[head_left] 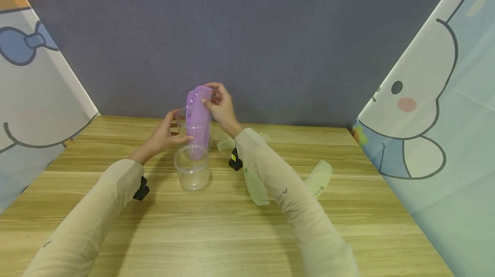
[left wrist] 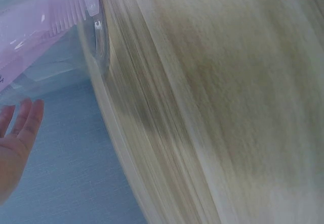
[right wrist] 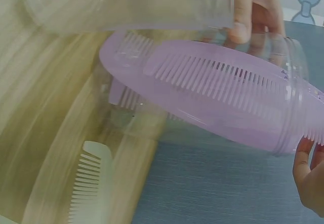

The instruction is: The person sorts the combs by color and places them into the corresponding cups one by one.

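Clear plastic furthest left: left hand (head_left: 162, 136) curls round a tall jar (left wrist: 58, 72), probably to keep it steady; whether its base touches wood, can't tell. Second clear tub (head_left: 193, 180) just in front. Purple combs (head_left: 198, 114) overlap inside the jar, count uncertain. Right hand (head_left: 222, 107) pinches one's upper end, presumably for control. Rightward, green combs (head_left: 320, 178) lie on the tabletop (head_left: 193, 234), partly hidden by the right sleeve (head_left: 270, 174).

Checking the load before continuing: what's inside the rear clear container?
At least two purple combs, their tops poking out of the rear container. They overlap, so the exact count is hidden.
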A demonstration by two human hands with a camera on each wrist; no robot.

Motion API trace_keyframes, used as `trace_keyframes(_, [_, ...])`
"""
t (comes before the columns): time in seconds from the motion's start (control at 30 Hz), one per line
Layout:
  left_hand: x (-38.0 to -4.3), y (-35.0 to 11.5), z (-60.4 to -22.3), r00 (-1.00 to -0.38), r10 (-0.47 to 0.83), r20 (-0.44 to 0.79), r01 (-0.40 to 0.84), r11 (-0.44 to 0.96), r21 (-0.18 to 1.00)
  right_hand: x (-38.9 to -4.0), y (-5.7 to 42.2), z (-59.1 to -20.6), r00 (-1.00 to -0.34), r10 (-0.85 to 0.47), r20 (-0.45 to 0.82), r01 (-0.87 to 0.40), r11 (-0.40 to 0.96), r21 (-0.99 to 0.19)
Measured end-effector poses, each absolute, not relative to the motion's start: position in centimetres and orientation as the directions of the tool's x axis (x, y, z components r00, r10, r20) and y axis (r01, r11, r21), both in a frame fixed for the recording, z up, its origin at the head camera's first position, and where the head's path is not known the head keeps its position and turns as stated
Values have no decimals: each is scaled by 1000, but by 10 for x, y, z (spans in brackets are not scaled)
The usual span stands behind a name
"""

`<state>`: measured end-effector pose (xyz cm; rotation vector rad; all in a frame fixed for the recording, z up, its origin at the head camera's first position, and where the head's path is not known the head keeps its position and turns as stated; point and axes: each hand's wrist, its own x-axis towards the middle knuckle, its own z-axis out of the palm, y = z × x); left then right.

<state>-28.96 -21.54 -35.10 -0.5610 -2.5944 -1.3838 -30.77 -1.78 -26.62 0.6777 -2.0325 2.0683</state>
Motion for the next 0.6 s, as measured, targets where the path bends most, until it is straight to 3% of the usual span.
trace_keyframes(0.37, [-291, -216, -352, -919, 254, 302, 392, 513, 763, -313, -23, -279, -874, -198, 444, -449, -21, -893])
trace_keyframes(0.6, [-290, -216, -352, -923, 250, 291, 381, 507, 773, -330, -27, -293, -856, -195, 479, -508, 136, -851])
